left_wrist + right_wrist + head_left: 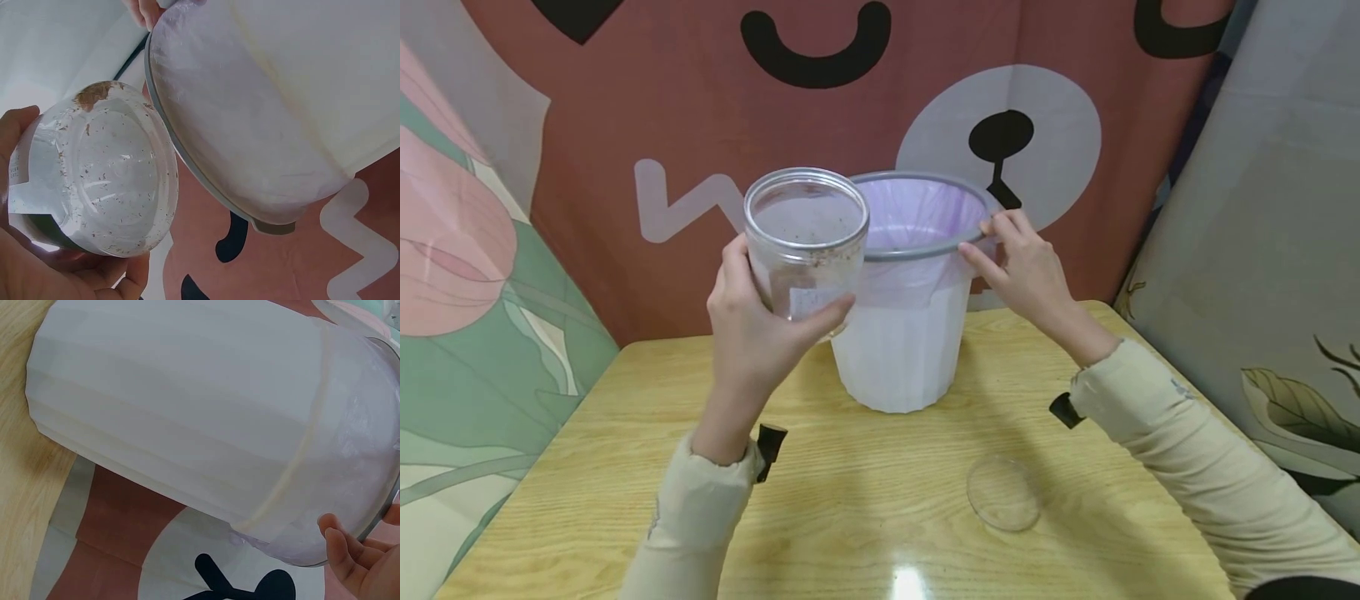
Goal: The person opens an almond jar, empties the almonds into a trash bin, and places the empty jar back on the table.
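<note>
My left hand [756, 321] grips a clear jar [808, 258] with a silver rim and a paper label, held up beside the bin's left edge. Brown specks cling inside the jar, and a brown clump shows near its bottom edge in the left wrist view. A white trash bin [902, 350] with a grey rim [917, 252] stands on the table, lined with a thin purple bag [917, 208]. At the rim's right side, my right hand [1022, 267] pinches the edge between thumb and fingers; in the right wrist view its fingertips [334, 534] lie against the bag's fold.
A clear round lid [1003, 493] lies flat on the wooden table [850, 500], in front of the bin and to its right. Behind the table hangs a reddish cloth [685, 108] with a cartoon print. Patterned curtains [1262, 250] flank both sides.
</note>
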Tool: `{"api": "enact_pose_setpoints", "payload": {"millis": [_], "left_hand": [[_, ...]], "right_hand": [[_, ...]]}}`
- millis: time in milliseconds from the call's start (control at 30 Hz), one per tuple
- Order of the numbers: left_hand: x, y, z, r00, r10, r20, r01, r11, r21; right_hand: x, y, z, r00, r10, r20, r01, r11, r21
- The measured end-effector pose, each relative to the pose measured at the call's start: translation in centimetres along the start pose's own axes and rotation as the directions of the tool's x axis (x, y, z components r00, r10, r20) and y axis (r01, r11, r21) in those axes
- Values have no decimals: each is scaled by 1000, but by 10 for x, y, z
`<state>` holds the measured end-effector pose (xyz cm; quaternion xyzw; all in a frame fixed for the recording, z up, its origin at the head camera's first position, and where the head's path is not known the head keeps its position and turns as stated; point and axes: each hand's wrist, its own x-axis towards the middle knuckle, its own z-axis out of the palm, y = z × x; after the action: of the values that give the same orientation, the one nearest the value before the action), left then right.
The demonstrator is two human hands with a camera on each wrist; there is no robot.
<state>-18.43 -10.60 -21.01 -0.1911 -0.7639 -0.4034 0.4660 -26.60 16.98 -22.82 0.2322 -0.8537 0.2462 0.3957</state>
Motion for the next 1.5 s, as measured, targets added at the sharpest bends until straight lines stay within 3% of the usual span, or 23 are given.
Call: {"api": "enact_pose_setpoints", "payload": {"millis": [600, 800, 1067, 1300, 1500], "left_hand": [[-28, 3, 3, 994, 17, 104, -13, 999, -42], [-33, 2, 3, 982, -13, 187, 31, 995, -91], [-37, 3, 2, 955, -41, 295, 94, 982, -165], [-42, 2, 5, 946, -44, 321, 111, 975, -194], [-50, 1, 10, 944, -5, 330, 73, 978, -194]], "right_hand": [[-1, 1, -1, 1000, 7, 4, -7, 1000, 5], [-2, 2, 0, 1000, 13, 13, -13, 1000, 3], [-2, 1, -1, 1000, 9, 12, -9, 1000, -1], [-1, 1, -2, 1000, 0, 4, 0, 1000, 1], [-1, 0, -3, 1000, 4, 7, -4, 1000, -3]]}}
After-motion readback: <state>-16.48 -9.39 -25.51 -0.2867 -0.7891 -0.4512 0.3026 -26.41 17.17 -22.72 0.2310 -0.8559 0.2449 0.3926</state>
